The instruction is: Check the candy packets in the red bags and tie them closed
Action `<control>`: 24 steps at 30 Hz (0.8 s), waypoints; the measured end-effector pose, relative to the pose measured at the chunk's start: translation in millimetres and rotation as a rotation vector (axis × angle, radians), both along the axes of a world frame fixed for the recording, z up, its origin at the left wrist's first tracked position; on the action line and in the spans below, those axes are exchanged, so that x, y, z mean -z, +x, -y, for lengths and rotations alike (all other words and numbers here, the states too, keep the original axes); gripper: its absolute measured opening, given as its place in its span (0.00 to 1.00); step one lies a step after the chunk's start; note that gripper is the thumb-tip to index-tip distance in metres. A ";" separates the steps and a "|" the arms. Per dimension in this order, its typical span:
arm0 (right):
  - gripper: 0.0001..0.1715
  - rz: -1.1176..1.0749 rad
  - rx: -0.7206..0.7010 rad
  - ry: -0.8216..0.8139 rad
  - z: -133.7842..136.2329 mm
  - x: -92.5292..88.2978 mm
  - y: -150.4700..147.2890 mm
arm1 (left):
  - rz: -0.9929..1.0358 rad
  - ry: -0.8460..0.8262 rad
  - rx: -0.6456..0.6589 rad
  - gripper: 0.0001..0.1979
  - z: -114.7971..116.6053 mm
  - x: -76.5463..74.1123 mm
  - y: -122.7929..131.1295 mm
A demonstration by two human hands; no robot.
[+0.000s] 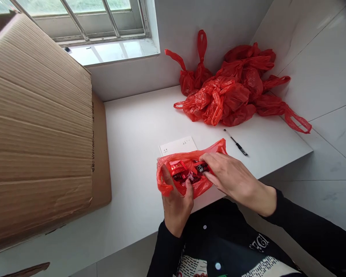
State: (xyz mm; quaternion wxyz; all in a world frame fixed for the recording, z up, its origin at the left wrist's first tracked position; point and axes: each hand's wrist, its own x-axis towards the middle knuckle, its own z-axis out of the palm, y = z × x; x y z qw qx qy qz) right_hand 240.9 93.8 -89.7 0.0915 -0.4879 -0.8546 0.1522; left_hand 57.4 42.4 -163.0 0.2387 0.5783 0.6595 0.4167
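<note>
My left hand (175, 200) pinches the red plastic bag (187, 173) from below | right hand (230, 175) pinches its open rim above, over the worktop (138, 130) edge | thin, slippery film, light wrapped sweets inside; best gripped at the rim.

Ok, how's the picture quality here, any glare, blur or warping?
Head view: daylight from the window puts glare on its sill; the white table is bright and evenly lit, shadows soft. Wide-lens warping bends the cardboard box and table edges. Both hands and the red bag look sharp.
</note>
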 end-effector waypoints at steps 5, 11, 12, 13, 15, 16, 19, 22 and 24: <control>0.13 0.027 -0.121 -0.070 -1.6 3.5 -8.6 | 0.026 0.058 0.009 0.47 1.4 3.0 2.0; 0.12 0.444 0.073 -0.185 -20.2 -3.7 -22.4 | 0.063 0.083 0.001 0.46 -0.9 8.2 8.4; 0.12 0.471 0.119 -0.183 -22.2 -3.3 -24.4 | 0.063 0.080 0.000 0.46 -1.3 8.1 9.0; 0.12 0.486 0.157 -0.176 -23.7 -1.9 -25.9 | 0.062 0.074 -0.002 0.45 -1.6 7.9 9.3; 0.13 0.491 0.180 -0.161 -25.5 2.9 -27.9 | 0.057 0.063 -0.006 0.44 -2.0 7.3 9.5; 0.13 0.491 0.179 -0.158 -26.0 5.8 -28.4 | 0.055 0.061 -0.006 0.44 -2.0 7.0 9.3; 0.15 0.487 0.162 -0.149 -27.9 14.7 -28.4 | 0.054 0.068 0.011 0.44 -1.8 6.6 8.7; 0.18 0.485 0.161 -0.128 -30.7 22.0 -27.4 | 0.041 0.076 0.021 0.45 -1.1 6.9 8.0; 0.19 0.483 0.166 -0.114 -32.0 25.4 -26.3 | 0.014 0.101 0.017 0.46 -0.7 6.7 7.2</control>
